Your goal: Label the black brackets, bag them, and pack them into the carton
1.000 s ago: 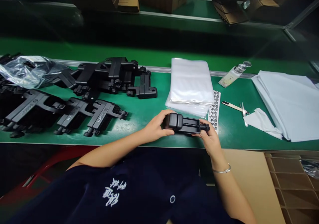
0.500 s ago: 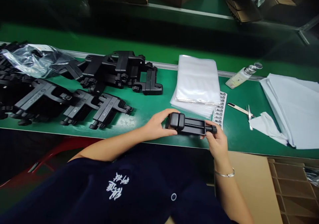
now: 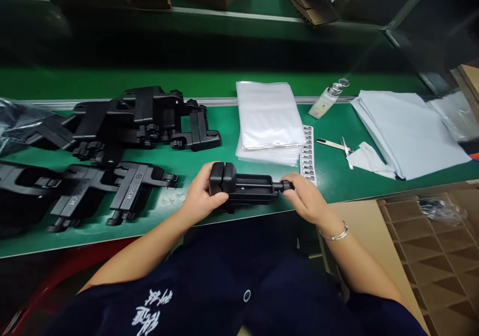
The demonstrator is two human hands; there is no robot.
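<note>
The left hand (image 3: 200,199) is wrapped around the blocky end of a black clamp part (image 3: 243,187), its grip clamped on that end; the right hand (image 3: 305,201) pinches the slim knob at the other end between thumb and fingers, grip shut on it; the part lies level, just above the near edge of the green bench (image 3: 209,154), held between both hands; no writing can be read on it from here

Just beyond the part lies a stack of clear plastic bags (image 3: 267,119), and a strip of small printed labels (image 3: 309,151) runs beside the stack's right edge, the print too small to read; to the left lie more black parts (image 3: 123,191), one stamped BOSCH in pale letters and its neighbour showing only "CH"; behind them sits a heap of the same black parts (image 3: 149,116); further right stand a small clear bottle (image 3: 328,96) with a label that may carry text, though it is blurred, a thin blade (image 3: 331,144), tweezers (image 3: 346,149), and a pile of white sheets (image 3: 407,129); a divided cardboard carton (image 3: 434,246) sits below the bench on the right; white characters show on the dark shirt (image 3: 149,311)

Against half a second ago, the view has swung rightward and the part now sits lower left in frame; both hands hold the same ends as before
</note>
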